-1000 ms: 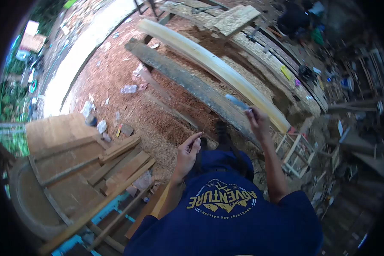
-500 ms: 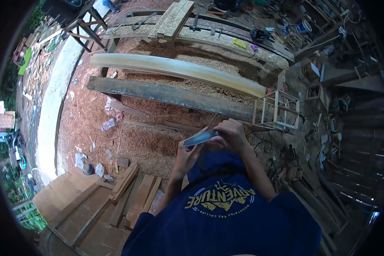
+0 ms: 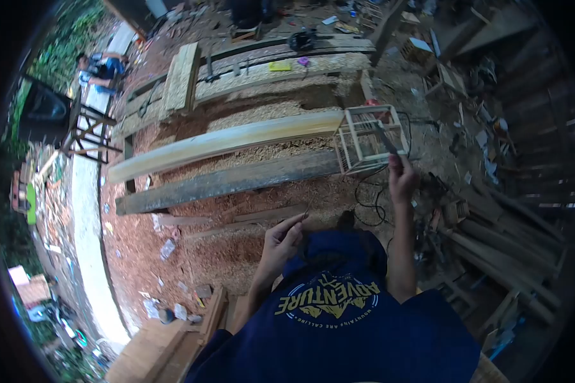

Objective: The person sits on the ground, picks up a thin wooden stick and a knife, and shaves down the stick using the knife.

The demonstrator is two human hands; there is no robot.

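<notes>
My right hand (image 3: 402, 179) is closed around the handle end of a knife (image 3: 384, 139), whose grey blade points up and away from me. The blade overlaps a small cage of pale wooden bars (image 3: 358, 155) in my view; whether they touch I cannot tell. In front of my shirt, my left hand (image 3: 281, 241) pinches a thin stick (image 3: 307, 207) between thumb and fingers. Its tip sticks up past the fingertips, while the rest is hidden by the hand.
Beyond my hands lie a weathered dark beam (image 3: 230, 185) and a pale plank (image 3: 236, 140) over wood shavings. A yellow object (image 3: 279, 66) lies on the far bench. Black cable (image 3: 367, 201) loops below the cage. A person (image 3: 102, 71) sits at far left.
My right hand has carried the knife away from my left hand, up and right toward the cage. My left hand has let go of the blade and stays near my body. The view has turned.
</notes>
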